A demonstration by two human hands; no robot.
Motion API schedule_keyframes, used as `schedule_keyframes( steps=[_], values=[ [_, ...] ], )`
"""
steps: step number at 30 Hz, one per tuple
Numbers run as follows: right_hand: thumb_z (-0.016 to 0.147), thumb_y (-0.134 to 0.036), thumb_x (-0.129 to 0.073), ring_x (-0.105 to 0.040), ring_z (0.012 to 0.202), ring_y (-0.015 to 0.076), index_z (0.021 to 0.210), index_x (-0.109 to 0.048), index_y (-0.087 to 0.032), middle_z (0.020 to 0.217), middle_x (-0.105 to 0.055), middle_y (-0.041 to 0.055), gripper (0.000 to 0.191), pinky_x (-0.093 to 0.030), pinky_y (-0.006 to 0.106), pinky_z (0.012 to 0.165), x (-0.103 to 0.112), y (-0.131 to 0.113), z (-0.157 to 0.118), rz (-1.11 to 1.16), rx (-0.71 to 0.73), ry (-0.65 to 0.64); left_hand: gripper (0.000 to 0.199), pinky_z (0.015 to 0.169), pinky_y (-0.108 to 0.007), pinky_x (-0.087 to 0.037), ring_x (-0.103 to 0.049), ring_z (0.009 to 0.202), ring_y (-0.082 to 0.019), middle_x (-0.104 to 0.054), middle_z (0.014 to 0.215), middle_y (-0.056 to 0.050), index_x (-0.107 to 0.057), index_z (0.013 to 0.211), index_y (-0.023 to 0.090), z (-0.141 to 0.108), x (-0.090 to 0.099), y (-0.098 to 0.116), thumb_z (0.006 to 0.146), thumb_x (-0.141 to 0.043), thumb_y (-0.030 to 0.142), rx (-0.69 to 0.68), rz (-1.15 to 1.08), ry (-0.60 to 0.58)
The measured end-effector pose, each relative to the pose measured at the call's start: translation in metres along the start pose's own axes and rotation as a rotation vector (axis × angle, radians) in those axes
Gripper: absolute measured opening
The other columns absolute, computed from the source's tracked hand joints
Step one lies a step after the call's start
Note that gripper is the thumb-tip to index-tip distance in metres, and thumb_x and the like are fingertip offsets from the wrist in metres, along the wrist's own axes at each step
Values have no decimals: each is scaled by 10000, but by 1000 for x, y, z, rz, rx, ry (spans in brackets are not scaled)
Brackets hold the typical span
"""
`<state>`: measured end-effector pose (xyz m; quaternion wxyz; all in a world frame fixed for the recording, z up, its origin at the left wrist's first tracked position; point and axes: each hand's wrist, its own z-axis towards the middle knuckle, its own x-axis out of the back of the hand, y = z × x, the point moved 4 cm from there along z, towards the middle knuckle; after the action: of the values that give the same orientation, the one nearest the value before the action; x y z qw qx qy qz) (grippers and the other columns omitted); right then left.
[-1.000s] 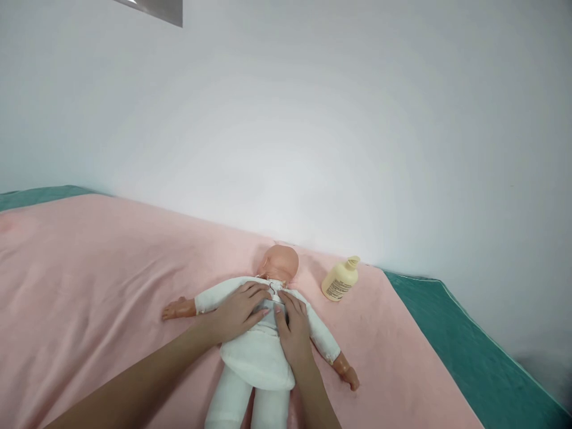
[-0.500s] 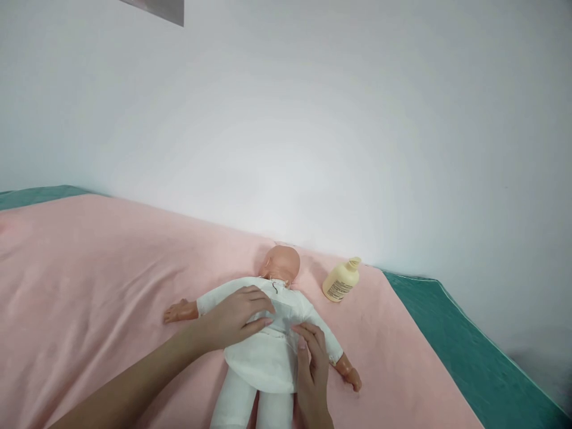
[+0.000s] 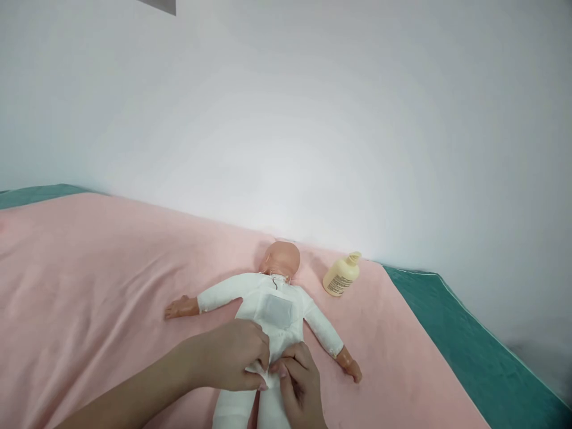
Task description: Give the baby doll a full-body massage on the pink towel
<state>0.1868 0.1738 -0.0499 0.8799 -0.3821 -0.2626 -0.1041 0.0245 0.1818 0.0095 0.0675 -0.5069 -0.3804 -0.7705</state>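
Observation:
A doll (image 3: 273,333) with a white cloth body lies on a pink sheet (image 3: 134,262), its bald head toward the wall and its arms spread. A grey patch (image 3: 277,311) shows on its upper torso, with a small dark thread above it near the neck. My left hand (image 3: 239,356) lies over the lower torso, its fingers curled and pinching the white cloth. Close beside it, at the doll's hips, my right hand (image 3: 298,381) has its fingers bent together on the same cloth.
A pale yellow pump bottle (image 3: 341,275) stands on the sheet to the right of the doll's head. Green fabric (image 3: 447,322) shows past the sheet at the right and far left. A white wall (image 3: 286,119) rises behind.
Both hands have moved down from the doll's chest to its hips, and their fingers have closed. The grey patch is now uncovered. The loose white cloth below it is now bunched at my hands.

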Motion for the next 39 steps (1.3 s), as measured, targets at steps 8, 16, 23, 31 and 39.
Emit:
schedule_keyframes(
  steps=[8, 16, 23, 31, 39],
  values=[
    [867, -159, -465, -574, 747, 188, 688, -607, -213, 748, -589, 33, 236, -444, 310, 657, -7, 8, 2, 56, -146, -38, 147, 764, -348, -519, -676, 787, -234, -731, 822, 3, -734, 866, 251, 3, -6, -11, 724, -697, 263, 21, -59, -32],
    [956, -268, -437, -575, 936, 219, 947, -690, -247, 969, -594, 71, 254, -485, 366, 811, 2, 8, -3, 17, -144, 91, 152, 808, -334, -516, -666, 887, -229, -718, 882, -1, -712, 900, 238, 1, 15, -9, 852, -585, 306, -7, -61, 84],
    [973, -293, -424, -572, 973, 213, 889, -685, -257, 985, -604, 57, 277, -485, 359, 852, -3, 14, 1, 33, -213, 65, 142, 818, -362, -529, -674, 857, -249, -709, 845, -3, -705, 852, 249, 3, 7, -15, 755, -661, 343, 47, -107, 82],
    [968, -278, -430, -571, 1021, 218, 905, -679, -266, 1020, -605, 55, 256, -479, 362, 899, 0, 10, 1, 8, -204, 89, 148, 832, -354, -514, -654, 898, -238, -703, 899, -4, -701, 888, 236, 4, 10, -20, 784, -641, 323, 63, -85, 64],
    [959, -294, -456, -544, 1108, 222, 1056, -643, -292, 1130, -584, 50, 210, -451, 387, 967, -2, 16, 0, -35, -212, 81, 154, 826, -389, -508, -655, 886, -250, -700, 921, -18, -701, 921, 226, 2, 13, -20, 804, -634, 301, 27, -36, 130]
  ],
)
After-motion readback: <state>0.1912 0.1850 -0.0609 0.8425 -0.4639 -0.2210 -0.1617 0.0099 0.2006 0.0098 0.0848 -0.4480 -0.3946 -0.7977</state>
